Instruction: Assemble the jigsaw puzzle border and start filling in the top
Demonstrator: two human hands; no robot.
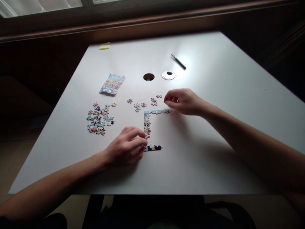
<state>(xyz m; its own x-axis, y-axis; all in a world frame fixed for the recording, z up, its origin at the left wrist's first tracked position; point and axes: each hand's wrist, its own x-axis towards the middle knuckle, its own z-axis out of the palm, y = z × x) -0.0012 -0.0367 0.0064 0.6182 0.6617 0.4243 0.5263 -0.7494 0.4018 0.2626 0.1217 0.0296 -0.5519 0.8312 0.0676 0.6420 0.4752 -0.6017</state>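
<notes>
A partly joined jigsaw border (147, 122) lies on the white table, with a top row, a left column and a short dark bottom row (154, 148). At its lower left corner, the bent fingertips of my left hand (128, 144) close on a puzzle piece, mostly hidden by the fingers. My right hand (182, 100) hovers by the right end of the top row, fingers curled toward the thumb; whatever is between them cannot be made out. Several loose pieces (143, 104) are scattered just above the border, a few close to the right fingertips.
Left of the border lies a heap of loose puzzle pieces (97, 119). Behind it is a colourful printed packet (112, 84). Farther back are a round table hole (149, 77), a silver ring cover (168, 75), a dark pen (178, 61) and a yellow sticky note (104, 46).
</notes>
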